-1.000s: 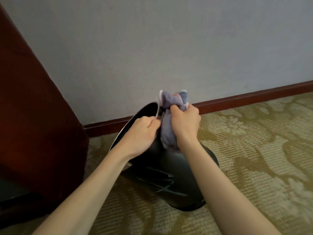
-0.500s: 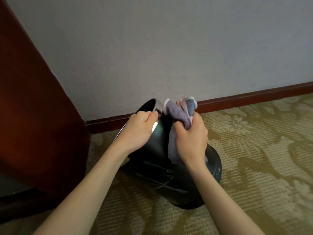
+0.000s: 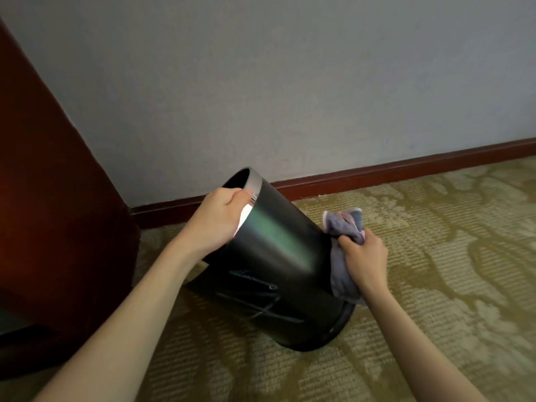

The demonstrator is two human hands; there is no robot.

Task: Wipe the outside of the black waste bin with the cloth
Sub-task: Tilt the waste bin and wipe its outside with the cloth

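A dark red-brown cabinet (image 3: 61,227) fills the left edge of the floor and stands just beside the bin, so there is little room for a hand or cloth to pass on that side.

The left hand (image 3: 220,219) grips the bin's silver rim band (image 3: 256,184), fingers curled over the lip and thumb on the outside. This grip looks meant to steady the bin and hold it at a tilt.

The black waste bin (image 3: 278,253) sits on the patterned carpet (image 3: 441,285) near the floor's far edge, close to the corner where the cabinet meets the wall (image 3: 290,82). It leans with its mouth up and to the left, only the lower edge of its base on the carpet. Tilting it this way turns the right flank outward for wiping, I judge.

The bunched grey-blue cloth (image 3: 345,233) is pressed against that right flank, low down towards the base. The right hand (image 3: 366,261) is closed around the cloth, gripping it in a wad that touches the bin's side.

Beyond them the red-brown skirting board (image 3: 406,166) runs along the far edge of the floor. The wall and skirting lie close behind the bin's rear face, so reaching that part likely calls for turning the bin. To the right of the bin, only carpet shows.
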